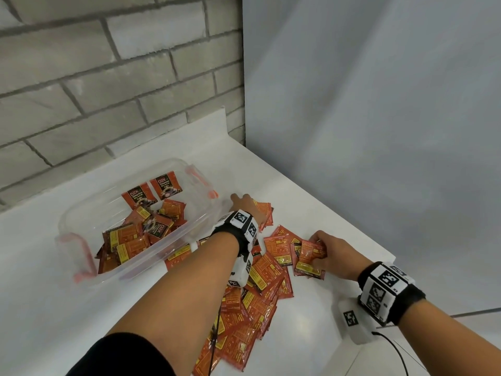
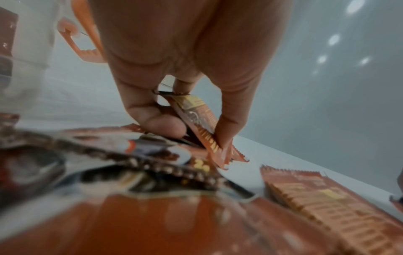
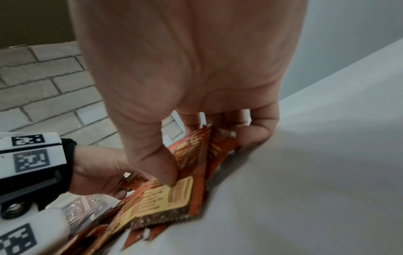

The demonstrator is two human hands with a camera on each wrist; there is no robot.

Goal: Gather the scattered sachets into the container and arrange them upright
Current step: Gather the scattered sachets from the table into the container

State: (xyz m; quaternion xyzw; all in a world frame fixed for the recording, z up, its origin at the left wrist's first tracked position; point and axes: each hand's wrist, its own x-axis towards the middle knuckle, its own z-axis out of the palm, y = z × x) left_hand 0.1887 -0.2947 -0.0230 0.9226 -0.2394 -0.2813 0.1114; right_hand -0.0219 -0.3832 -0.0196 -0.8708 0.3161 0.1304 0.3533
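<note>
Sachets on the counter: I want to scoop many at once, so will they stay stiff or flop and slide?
Probably floppy: the sachets bend in the right hand. Likely slippery: the loose pile looks glossy and fans out in overlaps. Seemingly light: the left hand lifts one sachet by a pinch.

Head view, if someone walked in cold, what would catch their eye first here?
Probably the heap of orange sachets strewn across the white counter, running from the near edge up toward the back. Just left of it sits a clear plastic container, already holding a loose jumble of sachets, two propped against its far wall. Both hands are in the heap: the right hand grips a small bunch, and the left hand pinches one.
</note>
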